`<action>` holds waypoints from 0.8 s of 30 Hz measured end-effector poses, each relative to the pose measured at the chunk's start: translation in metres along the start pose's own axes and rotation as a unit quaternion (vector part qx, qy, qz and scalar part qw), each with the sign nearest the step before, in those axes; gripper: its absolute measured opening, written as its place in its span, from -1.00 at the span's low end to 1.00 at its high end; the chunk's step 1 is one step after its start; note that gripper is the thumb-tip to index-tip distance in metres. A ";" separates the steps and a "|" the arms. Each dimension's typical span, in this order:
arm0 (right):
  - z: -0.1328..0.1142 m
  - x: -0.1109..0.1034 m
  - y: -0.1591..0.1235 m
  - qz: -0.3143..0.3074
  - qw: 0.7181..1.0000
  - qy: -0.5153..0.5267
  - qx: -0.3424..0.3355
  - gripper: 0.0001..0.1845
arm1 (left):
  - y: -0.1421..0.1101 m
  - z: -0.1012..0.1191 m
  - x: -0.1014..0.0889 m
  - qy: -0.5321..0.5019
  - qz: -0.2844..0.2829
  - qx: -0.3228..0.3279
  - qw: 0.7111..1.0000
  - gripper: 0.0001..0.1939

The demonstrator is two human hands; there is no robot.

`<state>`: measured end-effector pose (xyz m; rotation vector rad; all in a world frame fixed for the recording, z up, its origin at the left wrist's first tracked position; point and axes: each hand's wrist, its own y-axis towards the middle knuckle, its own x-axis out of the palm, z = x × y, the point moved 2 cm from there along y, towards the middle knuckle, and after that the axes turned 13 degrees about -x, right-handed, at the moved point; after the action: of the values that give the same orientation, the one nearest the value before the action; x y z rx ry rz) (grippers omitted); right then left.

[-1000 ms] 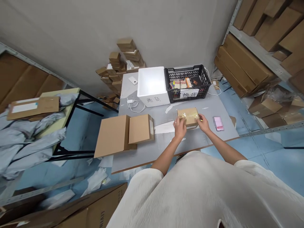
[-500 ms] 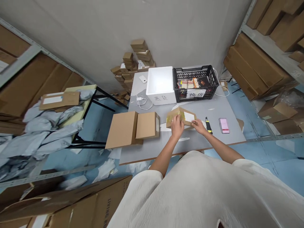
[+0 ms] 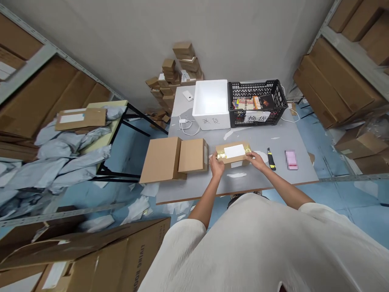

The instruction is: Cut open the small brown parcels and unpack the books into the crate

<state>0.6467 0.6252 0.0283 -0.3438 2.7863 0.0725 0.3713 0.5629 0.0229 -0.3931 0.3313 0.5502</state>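
A small taped cardboard box (image 3: 226, 149) with a white label on its upper face is gripped at both ends over the grey table (image 3: 194, 188). My left hand (image 3: 216, 166) is closed on its left end. On the right end, the fingers of my right hand (image 3: 256, 159) pinch the corner. Shiny clear tape shows at both sides of the label. Two plain cardboard boxes, a larger one (image 3: 161, 160) and a smaller one (image 3: 192, 155), stand to the left of my left hand. A black and yellow box cutter (image 3: 270, 158) lies right of my right hand.
Behind the held box stand a white foam bin (image 3: 212, 121) and a black plastic crate (image 3: 275, 117) containing books. A pink phone-like object (image 3: 291, 159) lies at the right. A white charger (image 3: 184, 121) with its cable rests at the left. Grey parcels (image 3: 54, 158) pile up on the far left.
The box has turned so its label faces up more squarely. My left hand has moved from the box's top to its left end. My right hand stays at the right end.
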 end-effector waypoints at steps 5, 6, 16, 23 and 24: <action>0.013 -0.049 -0.021 0.043 0.999 -0.021 0.003 -0.66 | -0.013 0.001 0.045 0.037 -0.054 0.009 0.998 -0.32; 0.015 -0.057 -0.026 0.052 0.998 -0.028 0.004 -0.66 | -0.016 0.002 0.053 0.048 -0.065 0.013 0.997 -0.33; 0.043 -0.106 -0.048 0.050 0.993 0.022 0.104 -0.61 | -0.055 0.029 0.065 0.289 -0.047 0.106 0.950 -0.43; 0.085 -0.128 -0.056 0.104 0.976 -0.043 0.184 -0.76 | -0.079 0.030 0.066 0.355 -0.152 0.254 0.887 -0.44; 0.091 -0.130 -0.056 0.098 0.976 -0.052 0.188 -0.77 | -0.081 0.028 0.066 0.363 -0.153 0.257 0.882 -0.41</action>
<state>0.8084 0.6088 -0.0147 0.0295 2.6456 -0.3750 0.4751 0.5408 0.0425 -0.1102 1.0940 -0.0354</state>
